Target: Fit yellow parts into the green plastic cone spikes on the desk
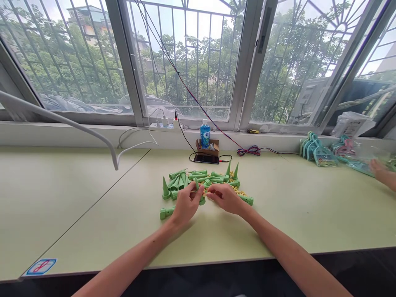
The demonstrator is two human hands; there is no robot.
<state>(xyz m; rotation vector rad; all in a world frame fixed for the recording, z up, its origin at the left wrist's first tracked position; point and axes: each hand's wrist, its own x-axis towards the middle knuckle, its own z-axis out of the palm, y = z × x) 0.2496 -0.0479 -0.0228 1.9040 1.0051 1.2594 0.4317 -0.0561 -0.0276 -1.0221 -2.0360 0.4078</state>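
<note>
My left hand (187,203) is closed on a green plastic spike (202,201), a cone with a wide ribbed base, its tip pointing up. Right beside it, my right hand (226,199) has its thumb and fingers pinched together close to the spike; what sits in the pinch is too small to make out. Behind both hands spreads a pile of green spikes (181,181), some standing and others lying down. Small yellow pieces (241,192) are scattered among them. One spike (166,213) lies partly behind my left forearm.
A phone (206,159) with a cable lies before a small cardboard box (213,149) holding a blue bottle (205,135). Coiled wire (249,151) rests near the sill. Far right, another person's hand (383,173) is by packs of teal hangers (318,152). A white tube (77,123) arches over the left.
</note>
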